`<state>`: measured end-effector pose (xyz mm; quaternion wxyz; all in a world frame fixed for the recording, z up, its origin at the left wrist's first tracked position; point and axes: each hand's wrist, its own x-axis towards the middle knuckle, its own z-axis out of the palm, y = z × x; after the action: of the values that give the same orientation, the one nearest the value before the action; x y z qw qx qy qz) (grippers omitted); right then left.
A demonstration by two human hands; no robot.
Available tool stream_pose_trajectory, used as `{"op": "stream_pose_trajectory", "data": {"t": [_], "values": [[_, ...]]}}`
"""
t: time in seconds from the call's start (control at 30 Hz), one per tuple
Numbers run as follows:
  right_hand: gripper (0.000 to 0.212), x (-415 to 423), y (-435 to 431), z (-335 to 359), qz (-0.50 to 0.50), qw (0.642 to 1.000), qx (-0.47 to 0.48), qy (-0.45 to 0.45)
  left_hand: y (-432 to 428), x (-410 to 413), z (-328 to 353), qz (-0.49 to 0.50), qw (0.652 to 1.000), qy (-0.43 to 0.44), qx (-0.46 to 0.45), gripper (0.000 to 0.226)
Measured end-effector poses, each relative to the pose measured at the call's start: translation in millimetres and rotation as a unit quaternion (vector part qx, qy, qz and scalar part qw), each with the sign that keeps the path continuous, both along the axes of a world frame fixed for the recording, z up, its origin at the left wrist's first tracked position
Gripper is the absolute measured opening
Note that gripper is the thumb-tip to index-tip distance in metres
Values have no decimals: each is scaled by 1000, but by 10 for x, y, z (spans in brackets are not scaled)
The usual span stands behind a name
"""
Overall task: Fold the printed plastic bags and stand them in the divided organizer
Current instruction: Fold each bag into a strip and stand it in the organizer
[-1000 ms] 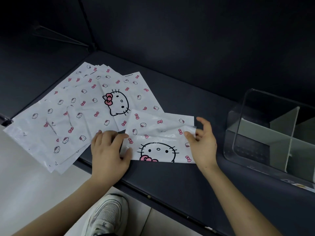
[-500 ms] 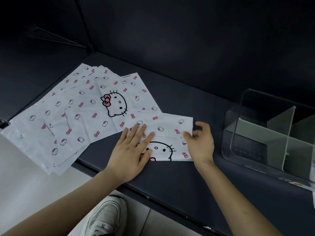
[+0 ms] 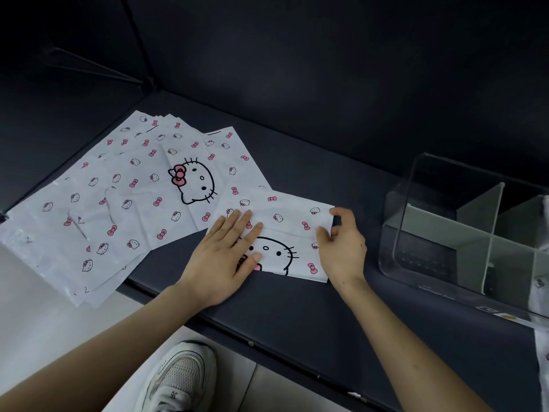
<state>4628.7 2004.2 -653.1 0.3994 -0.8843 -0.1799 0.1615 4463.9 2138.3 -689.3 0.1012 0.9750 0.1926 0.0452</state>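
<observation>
A folded white bag (image 3: 285, 230) printed with a cat face and pink bows lies on the dark surface in the middle. My left hand (image 3: 225, 257) presses flat on its left part with straight fingers. My right hand (image 3: 341, 248) pinches the bag's right edge between thumb and fingers. A fanned stack of several unfolded printed bags (image 3: 118, 200) lies to the left, hanging over the front edge. The clear divided organizer (image 3: 416, 221) with grey partitions stands at the right.
The dark table (image 3: 297, 316) has dark back and side walls close behind. Its front edge runs diagonally below my forearms. A white sneaker (image 3: 178, 379) shows on the pale floor below. Another bit of printed plastic (image 3: 542, 349) shows at the far right.
My left hand slid from the bag's left edge onto the bag and now presses it flat. The raised flap at the right has come down, and my right hand holds that edge.
</observation>
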Motion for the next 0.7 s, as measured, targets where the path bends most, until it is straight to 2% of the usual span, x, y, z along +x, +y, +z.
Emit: {"op": "stream_pose_trajectory", "data": {"t": [0.43, 0.47, 0.5, 0.57, 0.6, 0.63, 0.7], "values": [[31, 42, 1, -9, -7, 1000, -8, 5, 8, 66, 4, 6, 1000, 27, 13, 66], [31, 41, -10, 0, -10, 999, -23, -42, 3, 64, 9, 7, 999, 29, 13, 68], [31, 32, -34, 13, -8, 988, -56, -143, 0, 66, 11, 8, 999, 32, 11, 70], [35, -74, -84, 9, 26, 926, -121, -357, -1, 69, -4, 11, 999, 37, 7, 77], [42, -177, -85, -11, 65, 906, -128, -397, -2, 72, -8, 13, 999, 38, 6, 80], [47, -294, -80, -66, 113, 900, -132, -399, -4, 77, -10, 16, 999, 36, 6, 82], [50, -498, -81, -192, 182, 907, -149, -348, -13, 82, -6, 18, 999, 34, 3, 85]]}}
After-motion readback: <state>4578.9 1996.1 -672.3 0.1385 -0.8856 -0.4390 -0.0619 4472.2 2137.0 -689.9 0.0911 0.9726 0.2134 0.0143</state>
